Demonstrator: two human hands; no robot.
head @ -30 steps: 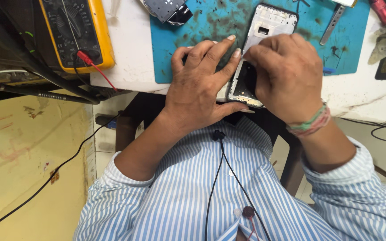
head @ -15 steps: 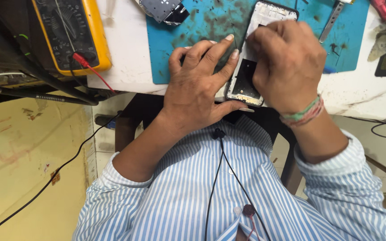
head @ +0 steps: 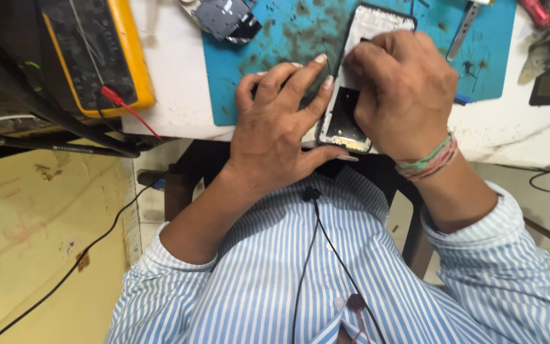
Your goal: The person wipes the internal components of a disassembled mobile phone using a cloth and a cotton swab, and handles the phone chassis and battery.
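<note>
Head view, looking down past my striped shirt: my left hand lies spread on the blue mat, fingers open, its fingertips pressed against the left edge of the opened phone frame and its thumb hooked under the near end. My right hand sits closed on top of the frame, fingers curled down onto its upper half; whether they pinch a small tool or part I cannot tell, since the knuckles cover it. The frame lies on the mat at the near edge of the white bench, its near end jutting over the rim toward my lap.

What could go wrong, as I judge it: with that end overhanging, a hard push from my right hand could tip or slide the frame off the bench. Pressure on the bare inside could also bend or crack something thin.

A yellow multimeter with a red lead sits far left, and metal tweezers lie far right. A second dark part at the top is cut off, and the far end of the frame runs close to the picture's edge.
</note>
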